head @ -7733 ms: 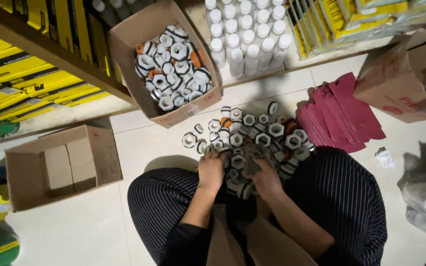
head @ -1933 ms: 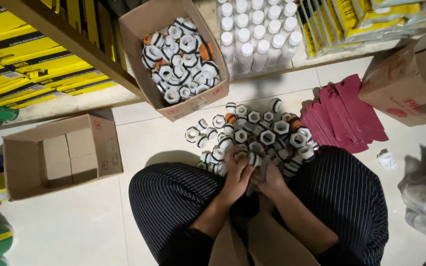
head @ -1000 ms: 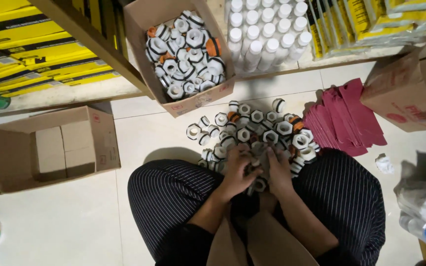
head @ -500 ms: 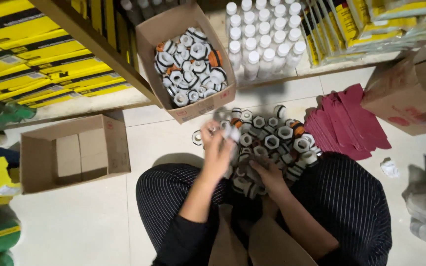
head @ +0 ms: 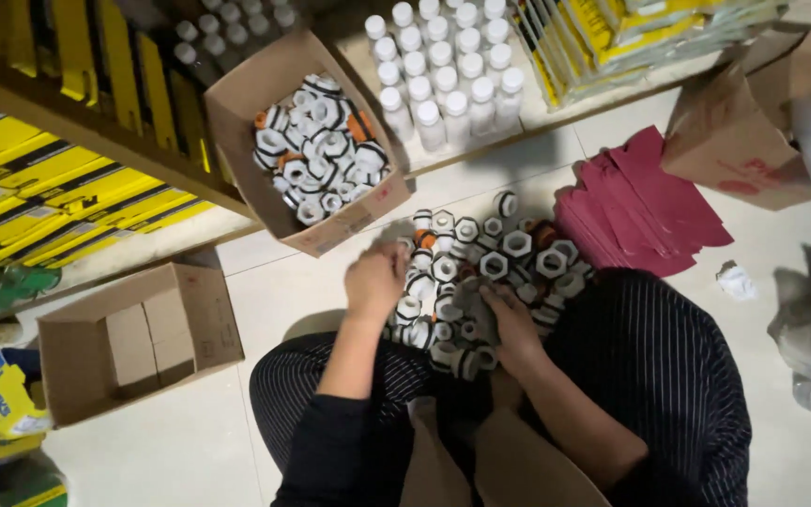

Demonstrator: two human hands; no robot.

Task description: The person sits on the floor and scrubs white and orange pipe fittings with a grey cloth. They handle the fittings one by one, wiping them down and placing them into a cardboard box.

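Nearest the camera, striped trousers [head: 650, 376] were seen on crossed legs, with folded brown cardboard [head: 481, 460] lying in the lap. Just beyond the knees, a heap of white plastic fittings [head: 481, 272] with black and orange rings was spread on the pale tiled floor [head: 171, 451].

The right hand [head: 513, 324] was laid on the near edge of the heap, palm down, its fingers [head: 492, 299] curled among the fittings; whether a fitting was actually clasped in that grip could not be told, since the fingertips were buried in the pile. The left hand [head: 375, 279] was stretched to the heap's left edge, with its back turned up and its fingers bent under. A fitting was seen just beside its knuckles, but what lay inside that grip could not be told either. Most of the heap was found beyond and to the right of both hands.

To the left, an open cardboard box [head: 138, 338] holding smaller plain cartons was set on the floor. To the right of the heap, a fan of dark red card sheets [head: 640, 207] was spread, with a crumpled scrap of white paper [head: 734, 280] near it.

Farther off, a second open box [head: 307, 141] filled with the same fittings was propped against the shelf edge. Behind it, rows of white capped bottles [head: 443, 66] were ranged on the low shelf, and yellow packs [head: 39, 188] were stacked at the left.
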